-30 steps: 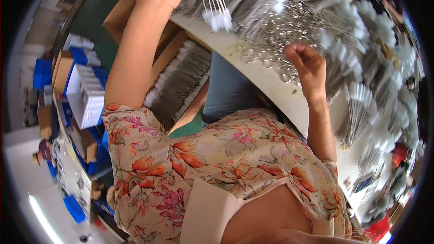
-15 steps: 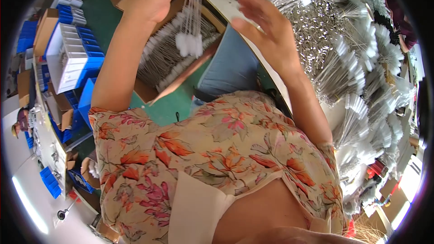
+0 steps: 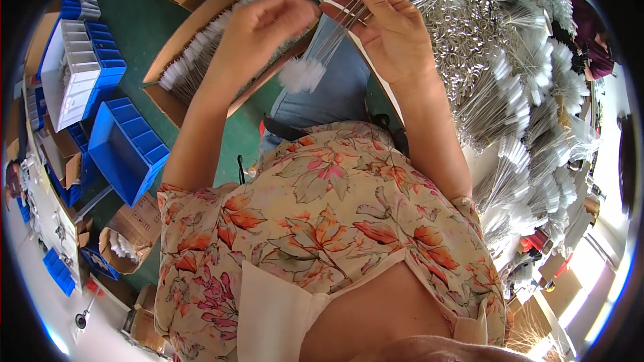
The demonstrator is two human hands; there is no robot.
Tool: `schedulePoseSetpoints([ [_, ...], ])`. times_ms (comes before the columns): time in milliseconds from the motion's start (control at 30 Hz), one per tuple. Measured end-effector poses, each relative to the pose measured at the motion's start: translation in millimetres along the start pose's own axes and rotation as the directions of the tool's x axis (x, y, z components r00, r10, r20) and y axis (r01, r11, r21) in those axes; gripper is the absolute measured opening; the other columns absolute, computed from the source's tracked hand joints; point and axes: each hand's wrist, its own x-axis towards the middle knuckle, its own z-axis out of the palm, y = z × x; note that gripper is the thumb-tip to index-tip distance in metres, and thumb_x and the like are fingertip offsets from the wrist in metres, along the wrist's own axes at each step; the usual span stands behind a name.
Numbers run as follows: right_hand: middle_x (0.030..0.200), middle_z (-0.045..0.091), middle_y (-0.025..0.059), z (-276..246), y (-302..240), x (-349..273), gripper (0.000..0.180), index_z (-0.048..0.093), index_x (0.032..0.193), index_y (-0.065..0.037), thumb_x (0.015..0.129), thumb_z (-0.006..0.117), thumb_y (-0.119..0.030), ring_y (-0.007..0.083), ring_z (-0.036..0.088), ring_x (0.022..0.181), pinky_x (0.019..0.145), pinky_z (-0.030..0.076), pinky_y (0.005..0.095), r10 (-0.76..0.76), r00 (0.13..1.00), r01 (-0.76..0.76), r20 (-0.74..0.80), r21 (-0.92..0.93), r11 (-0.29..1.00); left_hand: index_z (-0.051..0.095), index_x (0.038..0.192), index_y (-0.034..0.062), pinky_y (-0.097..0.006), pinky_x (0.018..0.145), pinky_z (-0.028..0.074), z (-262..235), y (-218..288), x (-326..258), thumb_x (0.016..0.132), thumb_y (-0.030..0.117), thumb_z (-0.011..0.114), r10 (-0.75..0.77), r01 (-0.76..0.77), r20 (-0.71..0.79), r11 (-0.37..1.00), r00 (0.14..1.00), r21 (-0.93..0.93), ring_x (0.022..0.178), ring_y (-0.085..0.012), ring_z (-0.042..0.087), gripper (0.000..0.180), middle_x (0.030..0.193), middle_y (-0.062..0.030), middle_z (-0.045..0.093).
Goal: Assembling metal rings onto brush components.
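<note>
My right hand holds a small bundle of wire-handled brushes, pinched near the upper end of the wires. Their white bristle heads hang down to the left, over my blue-trousered leg. Beside it, my left hand is blurred by motion, its fingertips bent toward the bundle; whether they hold anything cannot be made out. Below and behind the left hand stands an open cardboard box filled with rows of similar white-tipped brushes, partly hidden by my forearm.
On the right, a table carries heaped brush bundles and a pile of loose metal rings. Blue bins and a white divided tray stand at left. Another person in dark red is at the far right edge.
The brush bundle has passed from my left hand to my right, and its heads now tilt leftward. My right hand has closed on the wires. The view has shifted slightly.
</note>
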Motion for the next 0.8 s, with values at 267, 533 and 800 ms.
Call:
schedulePoseSetpoints([
  [267, 0.096, 0.063, 0.013, -1.8, -0.4, -2.6, 0.026, 0.061, 0.094, 0.002, 0.088, 0.057, -0.023, 0.0228, 0.062, 0.088, 0.082, 0.049, 0.0362, -0.04, 0.994, 0.031, 0.098, 0.089, 0.996, 0.06, 0.093, -0.002, -0.021, 0.063, 0.043, 6.5, -13.6, -22.3, 0.086, 0.007, 0.057, -0.068, 0.07, 0.111, 0.997, 0.991, -0.02, 0.068, -0.0085, 0.053, 0.012, 0.076, -0.0033, 0.059],
  [533, 0.085, 0.062, 0.0072, -0.9, 12.3, -10.3, 0.019, 0.061, 0.089, 0.0, 0.09, 0.054, -0.017, 0.0213, 0.064, 0.082, 0.075, 0.051, 0.0304, -0.187, 0.98, 0.186, 0.07, 0.016, 0.982, 0.062, 0.094, -0.0013, -0.019, 0.051, 0.039, 15.0, -21.5, -28.0, 0.087, 0.007, 0.055, -0.15, 0.157, 0.055, 0.975, 0.987, -0.157, 0.057, -0.0058, 0.049, 0.013, 0.074, -0.0039, 0.059],
  [800, 0.085, 0.061, 0.0061, 1.1, 26.9, -14.0, 0.017, 0.062, 0.088, -0.001, 0.09, 0.055, -0.016, 0.0164, 0.061, 0.078, 0.072, 0.05, 0.0278, -0.215, 0.969, 0.235, 0.124, -0.18, 0.955, 0.061, 0.095, -0.0023, -0.027, 0.061, 0.048, 10.9, -31.9, -29.0, 0.082, 0.012, 0.062, -0.098, 0.099, -0.013, 0.993, 0.995, 0.064, 0.069, -0.0135, 0.06, 0.019, 0.08, -0.0054, 0.063],
])
